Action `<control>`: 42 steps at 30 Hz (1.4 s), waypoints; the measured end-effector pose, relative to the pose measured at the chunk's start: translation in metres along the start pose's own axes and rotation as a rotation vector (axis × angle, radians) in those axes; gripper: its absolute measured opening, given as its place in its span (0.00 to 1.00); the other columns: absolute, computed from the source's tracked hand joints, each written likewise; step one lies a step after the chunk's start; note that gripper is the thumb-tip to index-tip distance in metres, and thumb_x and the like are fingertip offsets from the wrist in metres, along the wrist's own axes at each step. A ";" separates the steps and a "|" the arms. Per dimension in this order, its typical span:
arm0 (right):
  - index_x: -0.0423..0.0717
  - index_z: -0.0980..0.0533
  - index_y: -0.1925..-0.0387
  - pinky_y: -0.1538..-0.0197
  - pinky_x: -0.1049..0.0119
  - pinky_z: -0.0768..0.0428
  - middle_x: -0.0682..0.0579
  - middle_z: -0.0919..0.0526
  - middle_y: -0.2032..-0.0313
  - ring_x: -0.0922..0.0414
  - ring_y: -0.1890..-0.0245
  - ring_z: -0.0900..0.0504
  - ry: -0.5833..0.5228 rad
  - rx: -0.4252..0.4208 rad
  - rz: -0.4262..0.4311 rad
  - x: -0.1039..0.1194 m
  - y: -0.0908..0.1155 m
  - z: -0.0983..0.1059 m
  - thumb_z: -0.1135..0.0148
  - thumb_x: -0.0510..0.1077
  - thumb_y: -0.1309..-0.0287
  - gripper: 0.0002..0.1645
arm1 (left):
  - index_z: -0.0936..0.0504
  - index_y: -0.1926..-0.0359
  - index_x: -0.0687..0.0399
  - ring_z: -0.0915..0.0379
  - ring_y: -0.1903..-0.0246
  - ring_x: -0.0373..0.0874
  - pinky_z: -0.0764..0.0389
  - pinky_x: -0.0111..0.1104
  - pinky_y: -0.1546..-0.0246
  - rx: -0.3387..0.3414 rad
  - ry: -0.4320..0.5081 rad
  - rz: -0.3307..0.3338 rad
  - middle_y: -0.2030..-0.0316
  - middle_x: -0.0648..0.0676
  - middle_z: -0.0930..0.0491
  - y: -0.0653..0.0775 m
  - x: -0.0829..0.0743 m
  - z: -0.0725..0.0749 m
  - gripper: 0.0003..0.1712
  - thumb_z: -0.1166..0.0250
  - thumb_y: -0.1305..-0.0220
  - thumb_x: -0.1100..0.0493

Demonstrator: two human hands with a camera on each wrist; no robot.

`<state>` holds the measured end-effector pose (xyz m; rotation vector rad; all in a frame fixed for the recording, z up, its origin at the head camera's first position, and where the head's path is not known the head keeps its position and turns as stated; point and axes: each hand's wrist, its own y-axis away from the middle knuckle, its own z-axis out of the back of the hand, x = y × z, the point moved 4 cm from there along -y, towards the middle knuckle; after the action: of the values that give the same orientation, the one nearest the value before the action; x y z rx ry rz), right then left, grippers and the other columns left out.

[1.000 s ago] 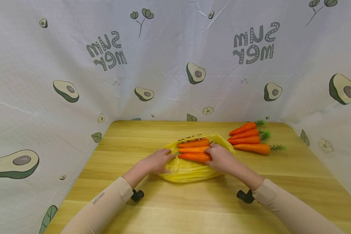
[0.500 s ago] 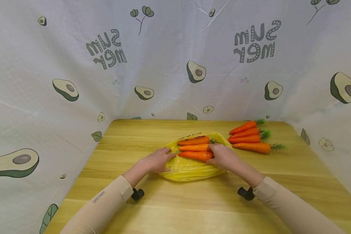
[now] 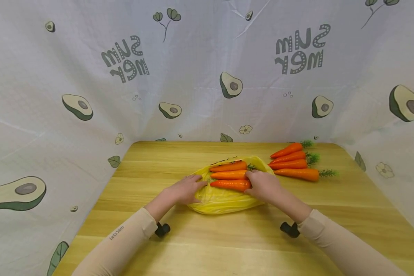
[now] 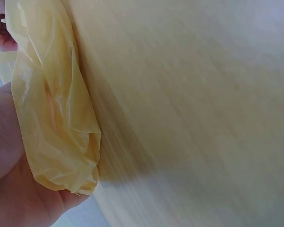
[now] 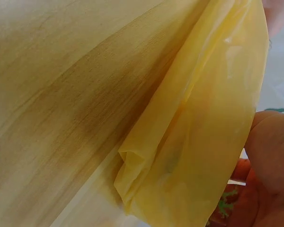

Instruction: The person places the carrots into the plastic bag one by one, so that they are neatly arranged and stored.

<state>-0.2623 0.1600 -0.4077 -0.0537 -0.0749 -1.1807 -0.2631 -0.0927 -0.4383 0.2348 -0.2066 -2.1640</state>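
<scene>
Both forearms slant in from the near side, palms facing inward. The left hand (image 3: 186, 189) rests at the left rim of the yellow bag (image 3: 220, 203), thumb apart from fingers; the right hand (image 3: 265, 186) grips the right end of the nearest carrot (image 3: 229, 185), thumb on its near side. Two more carrots (image 3: 227, 175) lie beyond it in the bag. The right hand hides leafy ends. Four loose carrots (image 3: 290, 165) lie far right on the table (image 3: 207, 249), before a printed curtain (image 3: 200, 61)
</scene>
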 end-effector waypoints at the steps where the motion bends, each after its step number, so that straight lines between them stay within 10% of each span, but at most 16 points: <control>1: 0.44 0.21 0.53 0.68 0.59 0.22 0.52 0.19 0.67 0.57 0.70 0.24 0.001 -0.005 0.003 0.000 0.001 0.000 0.22 0.55 0.50 0.28 | 0.33 0.26 0.47 0.45 0.25 0.57 0.39 0.52 0.26 -0.001 0.002 -0.002 0.26 0.58 0.38 0.000 0.000 0.000 0.41 0.31 0.35 0.43; 27: 0.45 0.17 0.47 0.61 0.52 0.14 0.47 0.15 0.53 0.45 0.51 0.18 -0.083 -0.194 0.061 0.007 0.025 0.039 0.22 0.49 0.50 0.28 | 0.35 0.25 0.46 0.46 0.25 0.57 0.42 0.50 0.25 -0.002 0.019 0.001 0.25 0.58 0.40 0.002 -0.001 0.000 0.42 0.31 0.35 0.42; 42: 0.43 0.20 0.44 0.52 0.42 0.19 0.40 0.17 0.46 0.40 0.49 0.20 -0.149 -0.182 0.018 -0.043 0.047 0.074 0.27 0.50 0.42 0.27 | 0.35 0.25 0.46 0.46 0.25 0.57 0.42 0.50 0.25 -0.006 0.025 -0.007 0.26 0.59 0.40 0.001 0.000 -0.001 0.42 0.31 0.35 0.42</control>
<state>-0.2367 0.2233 -0.3380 -0.3020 -0.0980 -1.1618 -0.2619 -0.0935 -0.4388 0.2588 -0.1852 -2.1675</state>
